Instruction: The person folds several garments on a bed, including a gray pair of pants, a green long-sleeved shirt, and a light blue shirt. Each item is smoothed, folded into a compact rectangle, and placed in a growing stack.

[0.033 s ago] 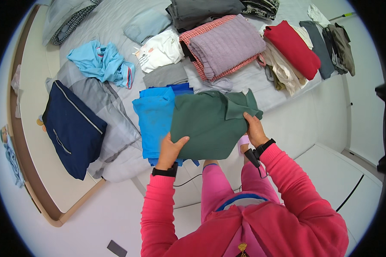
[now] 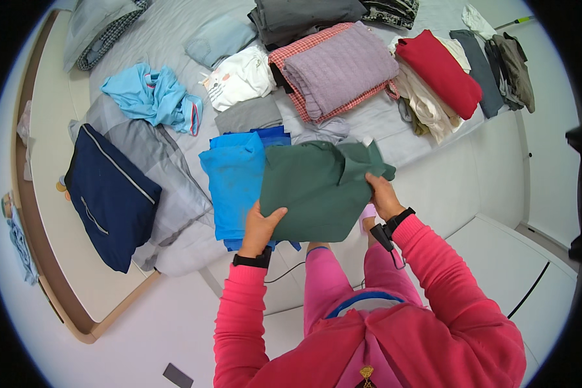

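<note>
A dark green shirt [image 2: 310, 194], folded into a rough rectangle, is held up in front of me between both hands. My left hand [image 2: 260, 227] grips its lower left edge, thumb on top and fingers hidden underneath. At the collar end, my right hand [image 2: 385, 197] pinches the right edge, thumb on top. The shirt partly overlaps a folded bright blue garment [image 2: 229, 187] on the bed's near edge. Darker blue cloth [image 2: 275, 136] shows behind that one.
Beyond lie a grey folded cloth [image 2: 249, 115], a white printed garment [image 2: 242, 79] and a purple towel [image 2: 341, 68] on red checked cloth. A navy zippered garment [image 2: 113, 197] and crumpled light blue clothing [image 2: 152, 97] are left. Red folded cloth [image 2: 440, 74] lies right. A dark flat object [image 2: 177, 375] is on the floor.
The shirt's collar flap near my right hand has shifted and looks flatter. Both hands keep their hold, in almost the same place.
</note>
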Tool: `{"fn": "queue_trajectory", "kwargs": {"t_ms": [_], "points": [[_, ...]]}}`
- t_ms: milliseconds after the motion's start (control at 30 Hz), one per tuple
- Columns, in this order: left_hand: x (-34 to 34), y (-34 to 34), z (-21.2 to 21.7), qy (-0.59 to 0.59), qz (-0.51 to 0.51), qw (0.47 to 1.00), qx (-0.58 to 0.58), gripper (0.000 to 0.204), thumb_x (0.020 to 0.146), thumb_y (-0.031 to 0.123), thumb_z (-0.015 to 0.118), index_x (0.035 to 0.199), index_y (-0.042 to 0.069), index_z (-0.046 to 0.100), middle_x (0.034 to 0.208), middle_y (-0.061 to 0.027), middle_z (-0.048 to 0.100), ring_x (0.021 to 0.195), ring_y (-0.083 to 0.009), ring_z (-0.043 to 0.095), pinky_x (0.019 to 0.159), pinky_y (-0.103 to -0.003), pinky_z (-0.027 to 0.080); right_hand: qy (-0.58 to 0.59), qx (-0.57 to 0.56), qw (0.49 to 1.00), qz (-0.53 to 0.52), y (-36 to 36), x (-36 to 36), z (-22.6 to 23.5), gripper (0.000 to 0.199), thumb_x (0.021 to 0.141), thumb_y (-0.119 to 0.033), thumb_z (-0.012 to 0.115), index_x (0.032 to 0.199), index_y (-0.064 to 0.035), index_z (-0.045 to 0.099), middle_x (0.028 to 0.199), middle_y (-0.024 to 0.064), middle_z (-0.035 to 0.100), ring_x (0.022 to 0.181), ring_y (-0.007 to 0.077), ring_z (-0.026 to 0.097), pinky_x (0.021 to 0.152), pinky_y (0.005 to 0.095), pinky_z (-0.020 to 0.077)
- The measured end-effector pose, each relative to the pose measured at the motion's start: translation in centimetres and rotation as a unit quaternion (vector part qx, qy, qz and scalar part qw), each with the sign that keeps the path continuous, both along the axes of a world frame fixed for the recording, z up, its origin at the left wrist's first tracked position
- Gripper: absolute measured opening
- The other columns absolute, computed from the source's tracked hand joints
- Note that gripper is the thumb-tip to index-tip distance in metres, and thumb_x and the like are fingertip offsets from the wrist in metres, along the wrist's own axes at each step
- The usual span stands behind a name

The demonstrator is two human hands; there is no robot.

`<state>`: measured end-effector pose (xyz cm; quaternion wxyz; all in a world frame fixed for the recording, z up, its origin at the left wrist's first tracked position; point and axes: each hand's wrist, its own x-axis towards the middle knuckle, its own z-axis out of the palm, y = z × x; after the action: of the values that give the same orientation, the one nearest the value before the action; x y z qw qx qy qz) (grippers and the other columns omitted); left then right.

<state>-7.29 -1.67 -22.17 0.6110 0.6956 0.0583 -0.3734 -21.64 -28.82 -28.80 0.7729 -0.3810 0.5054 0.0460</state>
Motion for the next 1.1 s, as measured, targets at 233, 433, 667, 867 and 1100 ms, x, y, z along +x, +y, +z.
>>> {"fn": "queue_trajectory", "kwargs": {"t_ms": [233,433,667,867,1100], "points": [[-1.5,-1.8,1.8,-0.196,-0.142,0.950,0.196,0.032,0.076,0.005,0.070,0.104,0.001,0.054,0.092,-0.0172,0.066,0.083,-0.0261,0.065,0.072,-0.032,0.049,-0.119,-0.547,0.807,0.191,0.4,3.5,6.4,0.043,0.079,-0.012,0.069,0.118,-0.0050,0.052,0.089,0.0076,0.057,0.082,0.0228,0.057,0.080,0.0331,0.0446],[-4.6,-3.9,5.7,-0.368,-0.231,0.877,0.205,0.027,0.074,0.006,0.071,0.091,0.003,0.050,0.077,-0.0201,0.061,0.075,-0.0406,0.060,0.058,-0.042,0.047,-0.265,-0.478,0.762,0.347,0.3,10.4,12.9,0.040,0.079,-0.018,0.068,0.115,-0.0055,0.056,0.084,0.0132,0.059,0.081,0.0285,0.058,0.072,0.0342,0.0460],[-5.4,-5.1,10.1,-0.400,-0.235,0.866,0.185,0.027,0.071,0.004,0.069,0.090,0.004,0.049,0.077,-0.0150,0.059,0.073,-0.0353,0.059,0.059,-0.042,0.046,-0.228,-0.374,0.839,0.323,-2.7,9.0,17.6,0.044,0.075,-0.017,0.071,0.116,-0.0080,0.057,0.079,0.0056,0.055,0.074,0.0166,0.053,0.071,0.0306,0.0430],[-7.4,-7.1,15.1,-0.469,-0.268,0.827,0.154,0.032,0.067,0.003,0.070,0.091,0.004,0.048,0.073,-0.0139,0.058,0.071,-0.0343,0.060,0.057,-0.041,0.046,-0.419,-0.558,0.418,0.582,-2.6,6.0,23.5,0.054,0.062,-0.016,0.077,0.113,-0.0152,0.060,0.095,0.0068,0.059,0.097,0.0262,0.056,0.109,0.0533,0.0216],[-9.8,-4.8,21.5,-0.364,-0.223,0.886,0.183,0.038,0.070,0.009,0.074,0.097,0.005,0.047,0.075,-0.0171,0.060,0.072,-0.0378,0.060,0.059,-0.043,0.047,-0.370,-0.505,0.390,0.675,-4.4,7.7,26.9,0.027,0.063,-0.010,0.071,0.089,-0.0119,0.064,0.082,0.0056,0.064,0.083,0.0279,0.059,0.088,0.0455,0.0413]]}}
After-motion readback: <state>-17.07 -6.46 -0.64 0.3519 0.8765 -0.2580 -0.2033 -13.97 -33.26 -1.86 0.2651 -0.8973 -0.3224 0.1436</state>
